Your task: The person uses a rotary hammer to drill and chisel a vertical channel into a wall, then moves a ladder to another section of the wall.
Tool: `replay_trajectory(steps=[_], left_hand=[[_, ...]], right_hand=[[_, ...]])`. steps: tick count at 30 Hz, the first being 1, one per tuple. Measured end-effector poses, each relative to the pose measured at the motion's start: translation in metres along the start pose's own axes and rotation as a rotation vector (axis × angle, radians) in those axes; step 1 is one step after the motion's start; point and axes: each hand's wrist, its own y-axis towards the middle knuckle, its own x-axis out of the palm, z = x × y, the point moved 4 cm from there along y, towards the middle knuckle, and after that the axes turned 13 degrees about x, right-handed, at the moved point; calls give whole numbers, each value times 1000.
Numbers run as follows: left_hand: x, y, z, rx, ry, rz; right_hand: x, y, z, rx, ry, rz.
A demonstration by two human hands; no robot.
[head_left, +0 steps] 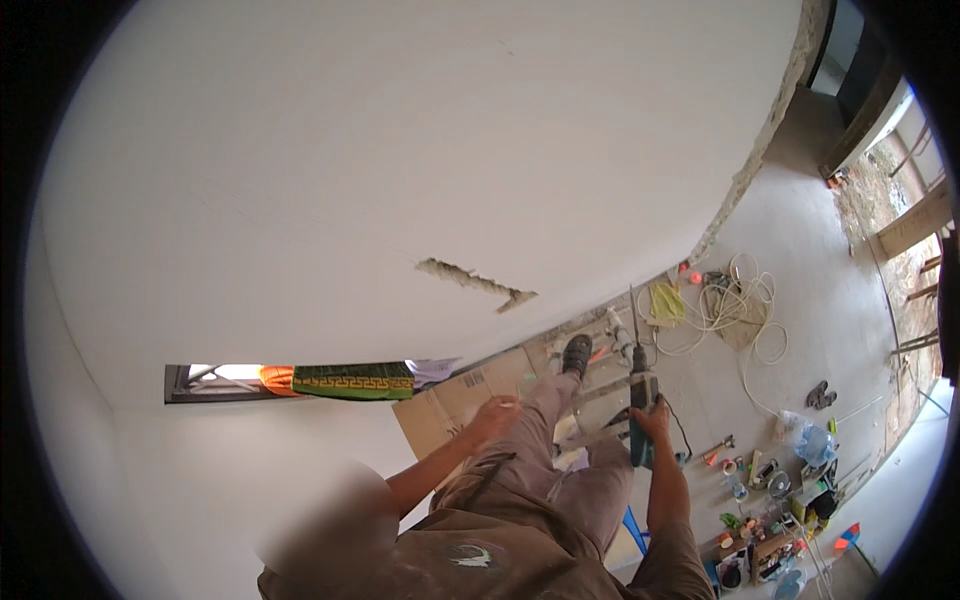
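My right hand (652,420) grips the dark green rotary hammer drill (642,385), held upright beside my right leg with its long bit (633,310) rising past the wall's foot. My left hand (492,418) is closed above my left thigh; whatever may be in its fingers is too small to make out. Above my hands, the white wall (420,150) has a rough gouged channel (465,275) bending at its right end. A shoe (577,355) on my foot rests near slatted boards (605,395) and a flattened cardboard (440,410).
Coiled white hose (755,300) and a yellow bag (666,305) lie along the wall. Water jugs (815,445), bottles and tools (760,545) clutter the right floor, near loose slippers (820,395). A green cloth (350,380) hangs at a low opening on the left.
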Motion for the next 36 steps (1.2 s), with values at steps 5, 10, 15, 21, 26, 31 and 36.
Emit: replay_trajectory(steps=[5, 10, 15, 21, 26, 31, 36], left_hand=[[13, 17, -1, -153, -59, -152], [37, 16, 2, -95, 118, -407], [80, 3, -3, 27, 57, -468], [121, -32, -30, 234, -380, -12], [149, -72, 67, 207, -962, 42], [123, -94, 112, 292, -1006, 161], [113, -107, 122, 318, -1025, 102]], right_hand=[[-38, -71, -25, 44, 45, -117], [-77, -155, -75, -65, 153, -237], [-101, -223, -133, -98, 198, -468], [-125, -313, -206, -92, 150, -721], [-149, -351, -203, -255, 332, -897], [-186, -424, -180, -665, 195, -778], [-161, -456, -167, -520, 23, -528]])
